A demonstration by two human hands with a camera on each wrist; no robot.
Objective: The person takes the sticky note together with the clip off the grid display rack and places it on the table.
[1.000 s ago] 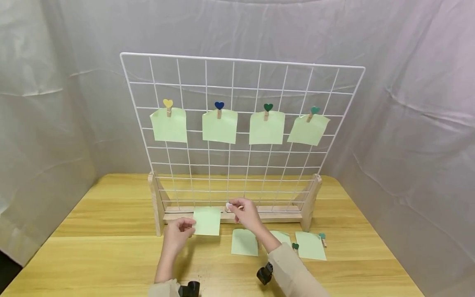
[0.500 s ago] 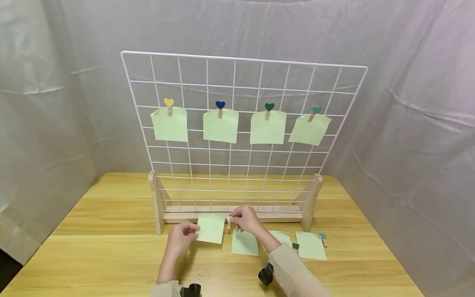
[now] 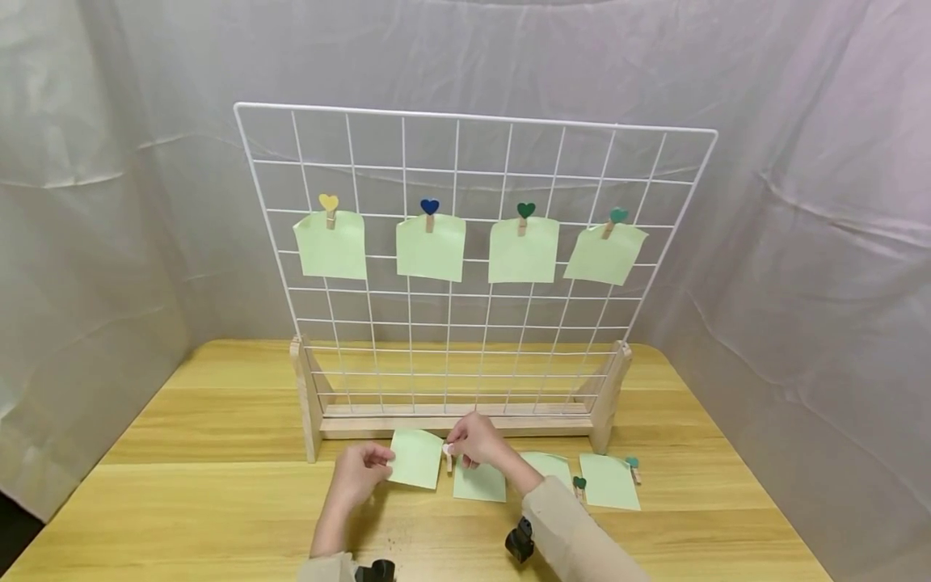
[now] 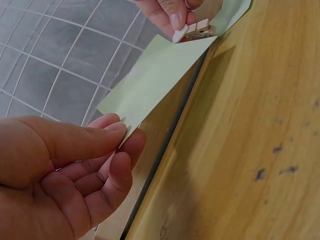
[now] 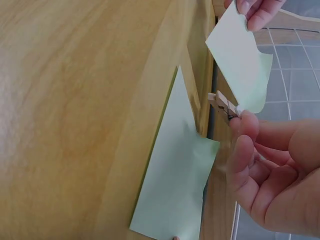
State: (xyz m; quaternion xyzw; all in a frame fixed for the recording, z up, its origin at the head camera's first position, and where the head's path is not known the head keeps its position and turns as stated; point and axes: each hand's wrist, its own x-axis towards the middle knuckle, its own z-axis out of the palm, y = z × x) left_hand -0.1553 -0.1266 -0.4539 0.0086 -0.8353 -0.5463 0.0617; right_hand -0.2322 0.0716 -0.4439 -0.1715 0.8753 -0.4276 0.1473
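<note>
My left hand pinches the left edge of a pale green sticky note between thumb and fingers, holding it up in front of the rack's base. Just right of that note, my right hand pinches a small wooden clothespin by its end, which bears a white heart. In the right wrist view the clothespin's wooden tip points away from the fingers, close beside the held note. A second green note lies on the table below my right hand, partly covered by it in the head view.
A white wire grid rack stands in a wooden base. Several notes hang on it by heart clothespins, such as the note under a blue heart. More notes lie at right, with a dark green heart clothespin and a teal one.
Both hands have come down and nearer, away from the grid. The held note has shifted slightly right and tilted, and the white-heart clothespin now points downward beside it.
</note>
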